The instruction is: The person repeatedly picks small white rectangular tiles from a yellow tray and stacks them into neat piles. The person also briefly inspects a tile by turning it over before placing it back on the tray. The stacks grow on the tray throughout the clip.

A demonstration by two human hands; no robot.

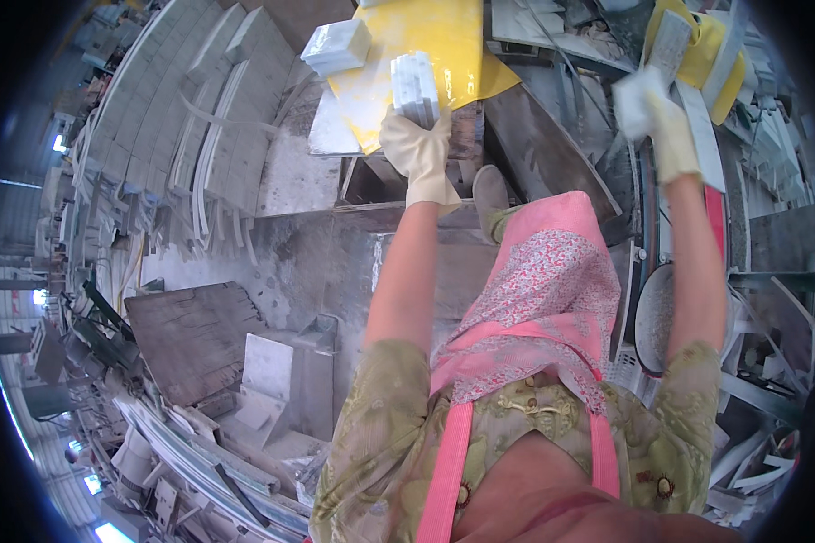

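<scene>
My left hand (415,154), in a cream rubber glove, is closed round the near end of a short stack of grey-white stone tiles (413,80). The stack is over a wet yellow sheet (453,41). Farther left, another stack of white tiles (337,45) sits on the edge of that sheet. Out to the right, my right hand (674,136) wears a matching glove. Its fingers are around a white stone piece (637,101), smeared by motion, beside a narrow machine bed with a pale strip (697,127).
Long pale stone strips (154,118) are piled high at the left. A dark board (195,339) lies on the floor lower left. Below the yellow sheet is a wooden crate (371,185). A round disc (656,317) stands near my right arm, and stone offcuts (752,462) lie lower right.
</scene>
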